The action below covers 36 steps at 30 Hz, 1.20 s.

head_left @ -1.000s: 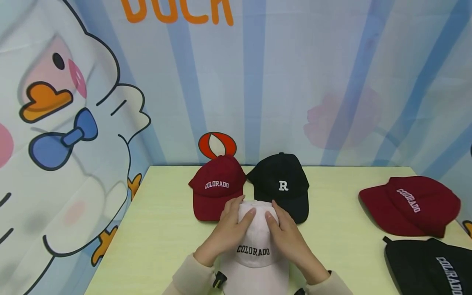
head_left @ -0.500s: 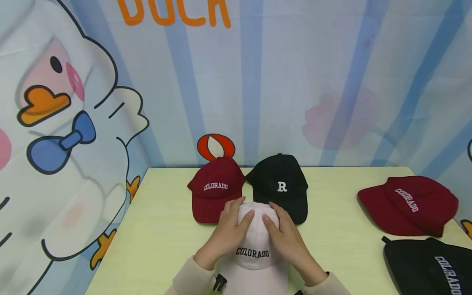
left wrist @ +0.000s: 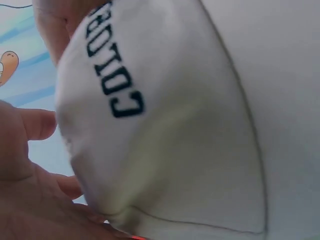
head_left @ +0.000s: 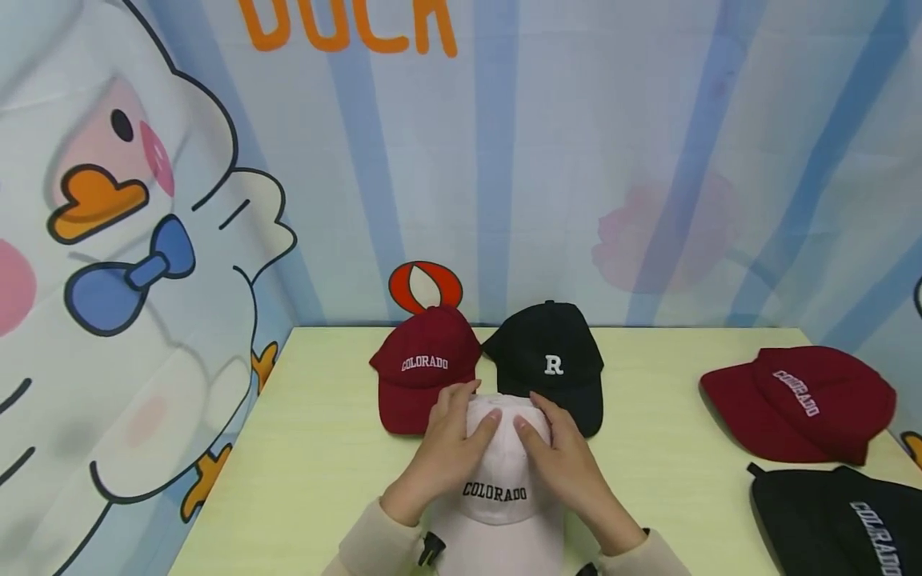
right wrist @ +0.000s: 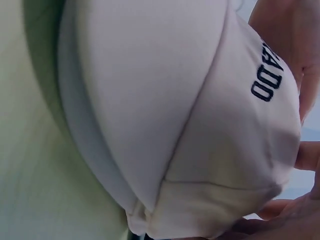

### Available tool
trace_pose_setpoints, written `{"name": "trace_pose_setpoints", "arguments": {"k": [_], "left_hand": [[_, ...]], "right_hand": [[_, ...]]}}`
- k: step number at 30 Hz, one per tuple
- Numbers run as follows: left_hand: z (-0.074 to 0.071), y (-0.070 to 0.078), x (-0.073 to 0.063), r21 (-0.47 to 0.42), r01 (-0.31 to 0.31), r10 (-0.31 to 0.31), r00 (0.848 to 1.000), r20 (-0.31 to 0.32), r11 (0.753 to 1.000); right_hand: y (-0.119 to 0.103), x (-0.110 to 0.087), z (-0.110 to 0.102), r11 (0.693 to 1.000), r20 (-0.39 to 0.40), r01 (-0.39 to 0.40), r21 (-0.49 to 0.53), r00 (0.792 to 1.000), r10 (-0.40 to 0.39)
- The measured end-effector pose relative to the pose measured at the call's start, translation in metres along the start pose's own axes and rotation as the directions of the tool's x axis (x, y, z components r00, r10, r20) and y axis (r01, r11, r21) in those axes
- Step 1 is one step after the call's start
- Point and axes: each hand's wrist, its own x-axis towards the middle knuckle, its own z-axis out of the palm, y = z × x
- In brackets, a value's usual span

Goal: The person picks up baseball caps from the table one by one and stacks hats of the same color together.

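Note:
A white baseball cap with dark COLORADO lettering sits at the front middle of the table, its brim toward the person. My left hand grips the left side of the crown, thumb on the front and fingers around the side. On the opposite side my right hand holds the crown the same way. Close up in the left wrist view, the white cap bulges between the hands. In the right wrist view, the brim of the cap lies low over the table.
Behind the hands, a dark red cap and a black cap with an R stand side by side. Another dark red cap and a black COLORADO cap lie at the right on the pale yellow table. A printed curtain hangs behind.
The head view shifts slightly. Both hands stay on the white cap's crown, and the caps keep their places.

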Motion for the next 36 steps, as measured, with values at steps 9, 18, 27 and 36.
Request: {"name": "trace_pose_setpoints", "arguments": {"k": [9, 18, 27, 36], "left_hand": [[0.01, 0.027, -0.01, -0.027, -0.09, 0.09, 0.996, -0.009, 0.996], [0.04, 0.071, -0.024, -0.221, -0.172, 0.191, 0.979, 0.067, 0.96], [0.096, 0.106, -0.03, -0.32, -0.098, 0.179, 0.956, 0.233, 0.942], [0.154, 0.121, -0.022, -0.417, 0.172, -0.038, 0.95, 0.31, 0.892]], "right_hand": [[0.003, -0.002, -0.023, 0.998, -0.004, -0.051, 0.038, 0.999, 0.051], [0.016, -0.019, -0.062, 0.99, -0.012, -0.094, 0.109, 0.995, 0.096], [0.051, -0.052, -0.108, 0.976, -0.002, -0.213, 0.054, 0.977, 0.214], [0.077, -0.068, -0.157, 0.901, -0.206, -0.434, 0.012, 0.88, 0.427]]}}
